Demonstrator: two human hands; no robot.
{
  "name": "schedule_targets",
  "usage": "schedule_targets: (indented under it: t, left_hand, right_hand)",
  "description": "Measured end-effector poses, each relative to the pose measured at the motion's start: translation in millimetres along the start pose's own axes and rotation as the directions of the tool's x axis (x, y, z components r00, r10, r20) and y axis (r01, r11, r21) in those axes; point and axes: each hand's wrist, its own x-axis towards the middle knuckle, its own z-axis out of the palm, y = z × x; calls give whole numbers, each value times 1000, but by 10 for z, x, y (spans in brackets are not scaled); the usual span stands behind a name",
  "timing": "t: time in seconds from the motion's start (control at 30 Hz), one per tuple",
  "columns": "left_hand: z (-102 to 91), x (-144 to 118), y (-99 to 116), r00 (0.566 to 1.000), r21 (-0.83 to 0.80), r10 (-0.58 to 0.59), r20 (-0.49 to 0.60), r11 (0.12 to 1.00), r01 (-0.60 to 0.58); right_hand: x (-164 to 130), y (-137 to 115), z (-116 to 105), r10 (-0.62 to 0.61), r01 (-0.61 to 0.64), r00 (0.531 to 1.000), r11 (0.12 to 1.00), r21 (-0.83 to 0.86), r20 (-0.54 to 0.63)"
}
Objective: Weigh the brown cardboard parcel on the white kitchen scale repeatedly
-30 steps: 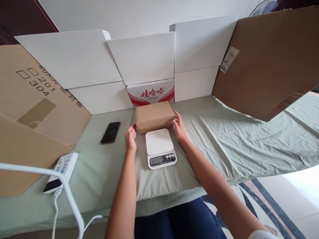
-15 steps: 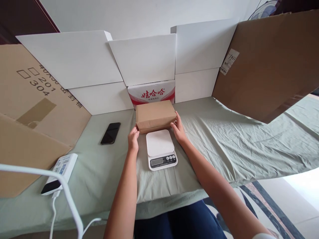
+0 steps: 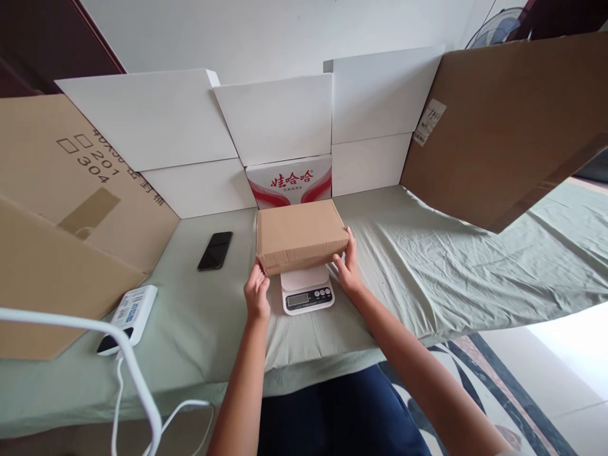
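A closed brown cardboard box (image 3: 301, 231) is held between my two hands, over the back part of a white kitchen scale (image 3: 308, 299). My left hand (image 3: 257, 291) grips the box's near left corner, and my right hand (image 3: 348, 265) grips its near right corner. The box covers most of the scale's weighing plate; the display and round buttons at the front stay visible. Whether the box touches the plate I cannot tell. My fingertips under and behind the box are partly hidden.
On the green cloth (image 3: 380, 316) to the left lie a black phone (image 3: 215, 251) and a white power strip (image 3: 128, 320) with cables. White panels (image 3: 280, 120), a red-and-white printed carton (image 3: 289, 182) and large brown cardboard pieces (image 3: 498, 126) stand around the back and sides.
Both hands have brought the box nearer to me, from behind the scale to over its plate. The view has shifted slightly.
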Motion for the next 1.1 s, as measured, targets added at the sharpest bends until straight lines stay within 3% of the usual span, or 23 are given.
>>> schedule_targets:
  t: [0.2, 0.77, 1.1]
  left_hand:
    - [-154, -328, -3, 999, 12, -38, -15, 999, 38]
    - [-105, -327, 39, 997, 51, -29, -70, 998, 33]
    - [-75, -317, 105, 997, 4, 42, -72, 999, -42]
  right_hand:
    - [-276, -68, -137, -13, 15, 998, 999, -30, 64]
    - [-232, -16, -135, -64, 65, 998, 996, -54, 20]
    - [-174, -48, -163, 48, -36, 981, 997, 63, -186]
